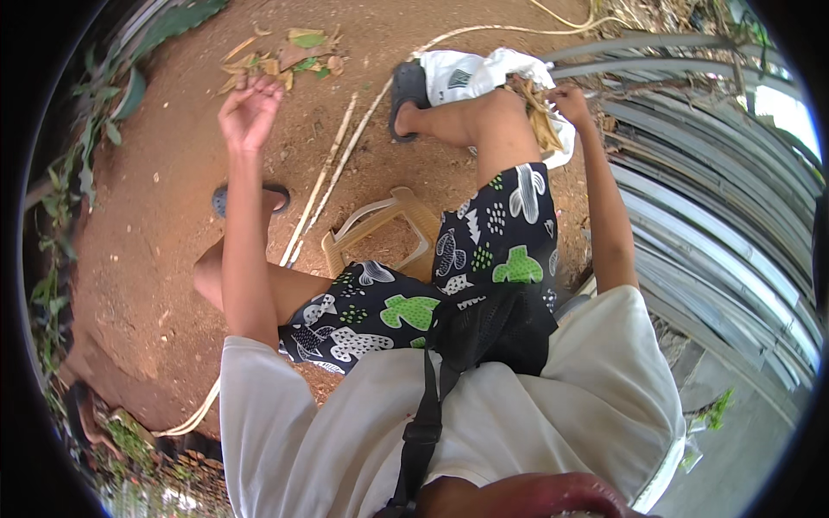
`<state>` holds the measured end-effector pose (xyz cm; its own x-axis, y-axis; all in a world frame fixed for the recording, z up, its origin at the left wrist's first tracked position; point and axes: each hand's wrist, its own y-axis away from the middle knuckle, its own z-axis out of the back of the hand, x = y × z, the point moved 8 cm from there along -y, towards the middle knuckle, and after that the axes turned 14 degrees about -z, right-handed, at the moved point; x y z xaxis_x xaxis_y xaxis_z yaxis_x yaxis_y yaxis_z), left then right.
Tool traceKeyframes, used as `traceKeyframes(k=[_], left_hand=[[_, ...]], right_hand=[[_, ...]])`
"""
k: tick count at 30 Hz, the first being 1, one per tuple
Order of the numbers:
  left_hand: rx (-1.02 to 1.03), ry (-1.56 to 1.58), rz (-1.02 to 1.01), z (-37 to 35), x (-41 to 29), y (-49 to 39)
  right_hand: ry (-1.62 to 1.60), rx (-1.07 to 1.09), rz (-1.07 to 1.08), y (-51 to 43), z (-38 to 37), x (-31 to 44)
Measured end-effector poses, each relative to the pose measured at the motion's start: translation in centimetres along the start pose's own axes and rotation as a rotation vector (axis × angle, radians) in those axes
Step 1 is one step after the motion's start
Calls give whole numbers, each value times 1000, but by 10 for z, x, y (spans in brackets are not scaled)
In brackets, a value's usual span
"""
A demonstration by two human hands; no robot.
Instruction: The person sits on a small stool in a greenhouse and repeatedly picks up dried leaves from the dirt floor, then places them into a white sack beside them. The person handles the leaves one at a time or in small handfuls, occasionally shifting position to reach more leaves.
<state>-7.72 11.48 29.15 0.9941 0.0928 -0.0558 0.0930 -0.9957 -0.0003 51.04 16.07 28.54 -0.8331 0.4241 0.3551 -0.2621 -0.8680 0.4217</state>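
Observation:
My left hand [251, 111] is raised with the palm up and the fingers curled apart, holding nothing, just below a small pile of dry and green leaves [304, 55] on the soil. On the other side, my right hand [568, 103] is at the opening of a white plastic sack [453, 72], beside my bent knee. Brown dry leaves [545, 126] stick out of the sack near its fingers; whether it grips any of them is too small to tell. The sack lies on the ground behind my shin and partly hidden by it.
A tan plastic frame [418, 217] lies on the soil between my legs. A pale hose [363, 123] and a thin stick [333, 152] run along the ground. Stacked metal lengths [706, 194] fill one side. Plants [55, 259] line the opposite edge.

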Motion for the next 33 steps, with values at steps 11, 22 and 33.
traceKeyframes(k=[11, 22, 33], left_hand=[[-139, -117, -93, 2, 0, 2], [-466, -423, -349, 28, -77, 16], [-717, -1581, -194, 91, -111, 44]], right_hand=[[209, 204, -197, 1, -15, -10], [-48, 413, 461, 68, -166, 258], [288, 706, 268, 48, -263, 298]])
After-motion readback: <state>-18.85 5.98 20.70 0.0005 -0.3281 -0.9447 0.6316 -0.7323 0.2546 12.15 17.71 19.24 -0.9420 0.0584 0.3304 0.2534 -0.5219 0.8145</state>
